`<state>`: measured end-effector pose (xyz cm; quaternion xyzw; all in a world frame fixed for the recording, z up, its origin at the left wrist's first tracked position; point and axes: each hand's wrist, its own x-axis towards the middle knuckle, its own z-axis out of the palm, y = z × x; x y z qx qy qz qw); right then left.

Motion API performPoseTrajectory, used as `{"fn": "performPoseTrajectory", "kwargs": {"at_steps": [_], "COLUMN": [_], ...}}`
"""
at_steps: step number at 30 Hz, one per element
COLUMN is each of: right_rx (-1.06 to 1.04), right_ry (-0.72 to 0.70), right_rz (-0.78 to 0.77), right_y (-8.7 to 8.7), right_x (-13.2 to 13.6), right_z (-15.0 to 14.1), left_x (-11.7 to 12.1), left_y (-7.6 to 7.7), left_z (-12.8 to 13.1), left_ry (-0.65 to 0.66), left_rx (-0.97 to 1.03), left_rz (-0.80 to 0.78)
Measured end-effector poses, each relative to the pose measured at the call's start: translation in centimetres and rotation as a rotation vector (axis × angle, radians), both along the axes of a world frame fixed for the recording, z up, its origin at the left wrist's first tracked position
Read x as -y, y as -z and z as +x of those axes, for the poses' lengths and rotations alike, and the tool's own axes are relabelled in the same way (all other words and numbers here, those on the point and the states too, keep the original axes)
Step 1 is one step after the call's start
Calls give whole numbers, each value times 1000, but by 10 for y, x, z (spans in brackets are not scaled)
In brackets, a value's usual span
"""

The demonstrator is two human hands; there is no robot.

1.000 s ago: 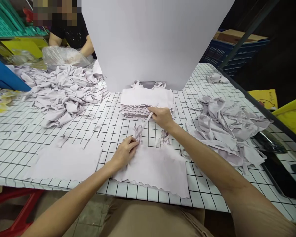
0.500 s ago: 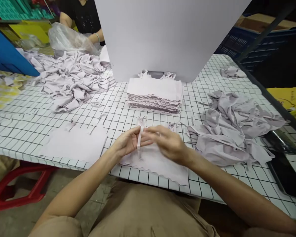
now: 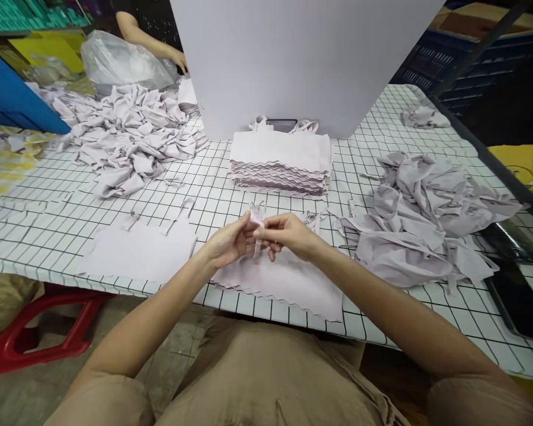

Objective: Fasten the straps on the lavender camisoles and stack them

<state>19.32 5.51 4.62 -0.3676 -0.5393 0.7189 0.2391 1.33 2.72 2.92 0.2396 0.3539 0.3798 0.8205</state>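
A pale lilac cloth piece (image 3: 288,281) with a wavy lower edge lies flat at the table's front edge, straps at its top. One of these thin fabric straps (image 3: 257,220) is held between my two hands. My left hand (image 3: 228,241) is turned palm up, thumb and fingers closed on the strap. From the other side my right hand (image 3: 288,234) pinches the same strap between thumb and fingers. A second strap (image 3: 311,220) lies loose by my right wrist. Left of my hands, a similar cloth piece (image 3: 137,251) lies flat with two straps pointing away.
Behind my hands a neat stack of folded lilac cloth (image 3: 279,157) stands before a large grey panel (image 3: 302,59). Crumpled cloth heaps lie left (image 3: 133,133) and right (image 3: 421,225). A black phone (image 3: 515,302) rests far right. Another person's arm (image 3: 155,44) reaches beyond the left heap.
My right hand has come in and pinched the strap, which hung down from my left hand before. The other person's hand has moved off the clear plastic bag.
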Motion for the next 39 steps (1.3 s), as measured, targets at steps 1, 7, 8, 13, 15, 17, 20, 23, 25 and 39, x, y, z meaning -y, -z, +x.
{"fn": "performPoseTrajectory", "kwargs": {"at_steps": [1, 7, 8, 13, 15, 17, 20, 23, 25, 39], "right_rx": [-18, -47, -34, 250, 272, 196, 145, 214, 261, 276], "right_ry": [49, 183, 185, 308, 269, 97, -16, 46, 86, 74], "right_rz": [-24, -61, -51, 473, 789, 895, 798, 766, 795, 853], "right_y": [-3, -2, 1, 13, 14, 14, 14, 15, 18, 51], "right_x": [-5, -23, -23, -17, -12, -8, -5, -7, -9, 4], "right_z": [0, 3, 5, 16, 17, 14, 8, 6, 8, 17], "left_x": [4, 24, 25, 26, 26, 25, 24, 22, 20, 16], "left_y": [-2, 2, 5, 11, 6, 0, -6, -2, 6, 41], "left_z": [-2, -7, -7, -7, -6, -4, -1, 0, -2, -5], "left_ry": [18, -114, -151, -239, -239, -264, -309, -299, -272, 64], "left_rx": [26, -107, -154, -375, -460, -529, -603, -651, -755, -1273], "left_rz": [-11, -4, 1, 204, 314, 391, 462, 533, 652, 911]}}
